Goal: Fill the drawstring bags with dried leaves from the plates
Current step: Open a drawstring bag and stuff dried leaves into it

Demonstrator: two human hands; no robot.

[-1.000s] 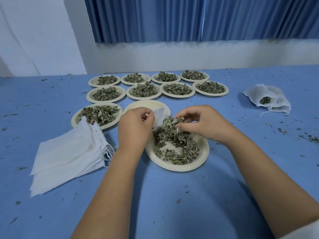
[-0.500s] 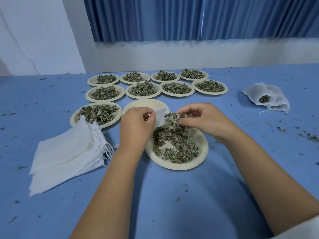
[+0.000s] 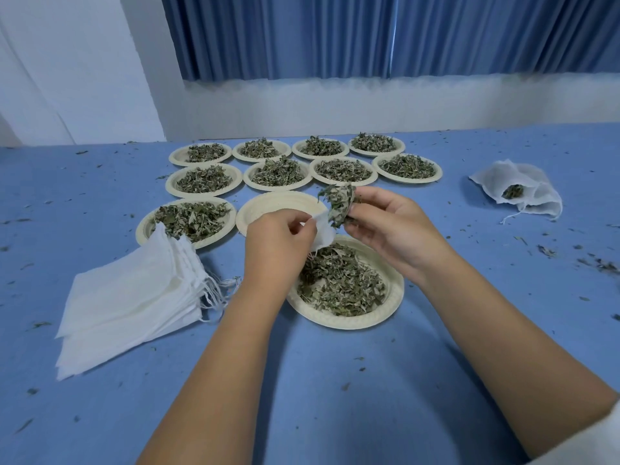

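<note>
A blue table (image 3: 335,380), speckled with leaf crumbs, is stretching away from you toward a pale wall and a pleated blue curtain (image 3: 369,35).

Your left hand (image 3: 278,239) is pinching a small white drawstring bag (image 3: 323,233) between thumb and fingertips. It is holding the bag up over the far edge of the nearest plate (image 3: 352,322). That plate is lying right in front of you, between your forearms, with a loose layer of dried leaves (image 3: 339,283) spread across it.

Your right hand (image 3: 396,226) is gripping a clump of leaves (image 3: 339,204) in its curled fingers and thumb. The clump is hanging just above the bag's upper edge, and it is hard to tell whether the two are touching.

Just behind your hands an empty plate (image 3: 271,209) is sitting on the table. To its left is a leaf-filled plate (image 3: 191,219). A stack of flat white bags (image 3: 134,303) is overlapping its near rim, with strings trailing toward your left forearm.

Farther back, eight more plates (image 3: 342,171) of leaves are standing in two rows of four.

Well off to your right, a small heap of white bags (image 3: 523,189) is lying on the table, one of them showing leaves at its mouth.
</note>
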